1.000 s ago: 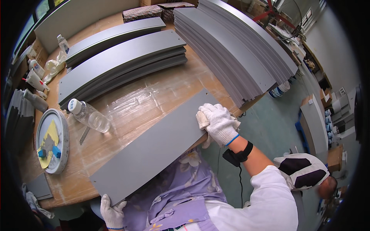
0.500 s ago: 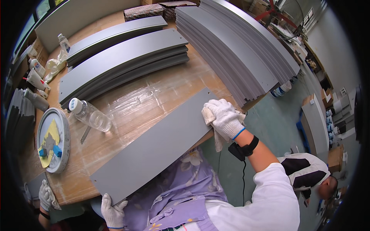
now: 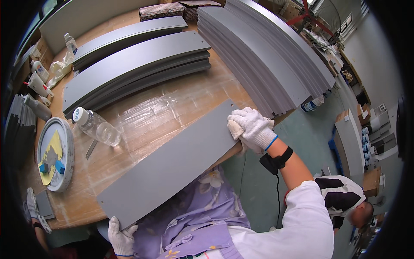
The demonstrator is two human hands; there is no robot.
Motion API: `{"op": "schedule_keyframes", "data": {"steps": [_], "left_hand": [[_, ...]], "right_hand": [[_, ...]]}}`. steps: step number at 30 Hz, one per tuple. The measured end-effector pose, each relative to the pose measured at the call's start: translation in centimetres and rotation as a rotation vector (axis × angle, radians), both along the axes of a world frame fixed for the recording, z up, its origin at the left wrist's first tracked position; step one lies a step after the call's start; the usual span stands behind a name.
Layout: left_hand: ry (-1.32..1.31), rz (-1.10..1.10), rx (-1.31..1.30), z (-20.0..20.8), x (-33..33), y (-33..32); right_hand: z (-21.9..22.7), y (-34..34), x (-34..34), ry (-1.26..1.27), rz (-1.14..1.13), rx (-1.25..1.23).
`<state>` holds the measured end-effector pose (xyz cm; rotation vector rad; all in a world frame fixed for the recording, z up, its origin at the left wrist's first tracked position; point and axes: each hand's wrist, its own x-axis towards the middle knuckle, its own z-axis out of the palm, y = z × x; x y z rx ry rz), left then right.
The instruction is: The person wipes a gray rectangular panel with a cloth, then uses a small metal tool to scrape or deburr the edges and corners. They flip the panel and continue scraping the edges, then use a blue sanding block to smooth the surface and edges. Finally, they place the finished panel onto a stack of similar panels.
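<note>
A long flat grey panel (image 3: 168, 164) lies slantwise along the near edge of the table. My right hand (image 3: 255, 129), in a white knit glove, presses a cream cloth (image 3: 235, 128) onto the panel's far right end; part of the cloth hangs past the panel's edge. At the near left corner, my left hand (image 3: 122, 237), gloved too, grips the panel between thumb and fingers. A dark band with a small black box (image 3: 276, 159) and a cable sits on my right wrist.
Stacks of grey panels (image 3: 138, 60) stand at the back, with a taller stack (image 3: 258, 56) at right. A clear bottle (image 3: 97, 127) and a round lid (image 3: 69, 172) with blue blocks sit at left. Another person's gloved hand (image 3: 33, 207) shows lower left; another person (image 3: 345, 198) bends at right.
My right hand stays at the panel's right end, and less cloth hangs below it. My left hand keeps its corner. The other person's gloved hand at lower left has moved left and up.
</note>
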<state>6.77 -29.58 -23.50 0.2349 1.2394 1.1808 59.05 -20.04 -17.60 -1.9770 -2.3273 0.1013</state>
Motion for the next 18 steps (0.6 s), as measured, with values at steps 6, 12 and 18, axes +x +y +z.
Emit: {"op": "schedule_keyframes", "data": {"steps": [6,12,18], "left_hand": [[-0.049,0.020,0.022,-0.1,-0.1,-0.2],[-0.011,0.018,0.008,0.0,0.2,0.0],[0.025,0.018,0.008,0.0,0.2,0.0]], "right_hand": [[-1.6,-0.8,1.9,0.016,0.099,0.047],[-0.8,1.4,1.5,0.058,0.053,0.017],[-0.7,0.6,1.7,0.037,0.067,-0.012]]}}
